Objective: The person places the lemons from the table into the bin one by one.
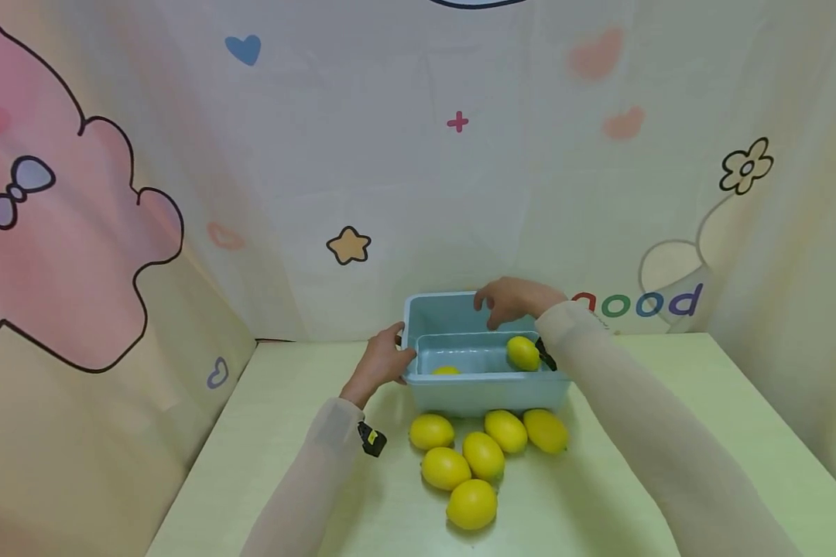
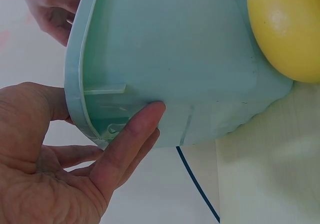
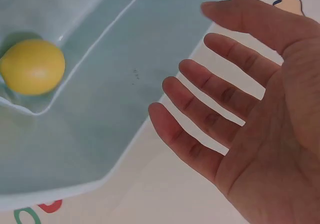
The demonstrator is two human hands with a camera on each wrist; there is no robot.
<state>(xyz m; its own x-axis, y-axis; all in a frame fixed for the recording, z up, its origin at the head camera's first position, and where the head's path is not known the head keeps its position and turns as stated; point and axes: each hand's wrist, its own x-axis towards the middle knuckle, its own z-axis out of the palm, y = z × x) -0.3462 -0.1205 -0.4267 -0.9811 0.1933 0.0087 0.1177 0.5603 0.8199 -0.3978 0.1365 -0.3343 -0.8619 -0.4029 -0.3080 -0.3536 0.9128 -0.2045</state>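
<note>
A light blue plastic bin (image 1: 488, 394) stands on the table, its opening facing up. My left hand (image 1: 385, 357) grips the bin's left end at the rim; in the left wrist view that hand (image 2: 85, 154) has its thumb and fingers on either side of the rim. Over the back of the bin hovers my right hand (image 1: 512, 300), and in the right wrist view its fingers (image 3: 210, 121) are spread with nothing in them. One lemon (image 1: 523, 353) lies inside at the right. Another lemon (image 1: 447, 370) is mostly hidden behind the front wall.
Several lemons lie on the table in front of the bin, the nearest lemon (image 1: 471, 504) closest to me. A printed curtain (image 1: 418, 170) hangs right behind the bin. The pale table (image 1: 286, 418) extends to both sides.
</note>
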